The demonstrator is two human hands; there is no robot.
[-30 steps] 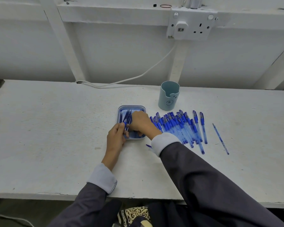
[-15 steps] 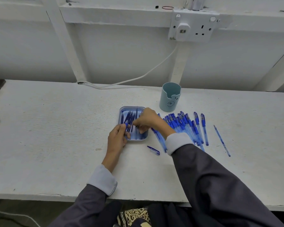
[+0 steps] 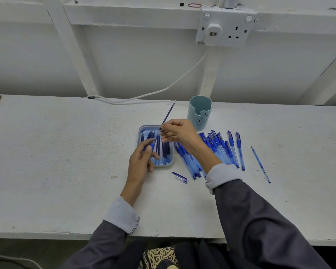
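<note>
1. Head view: the right hand [image 3: 179, 133] pinches a thin pen refill [image 3: 168, 115] by its lower end. The refill slants up from the fingertips, above the tray's [image 3: 170, 164] far rim, with its tip towards the worktop's far edge.
2. The left hand [image 3: 142, 162], over the tray's near left corner, grips a blue pen piece [image 3: 151, 147] between thumb and fingers.
3. A row of pens [image 3: 231, 150] lies right of the tray.
</note>
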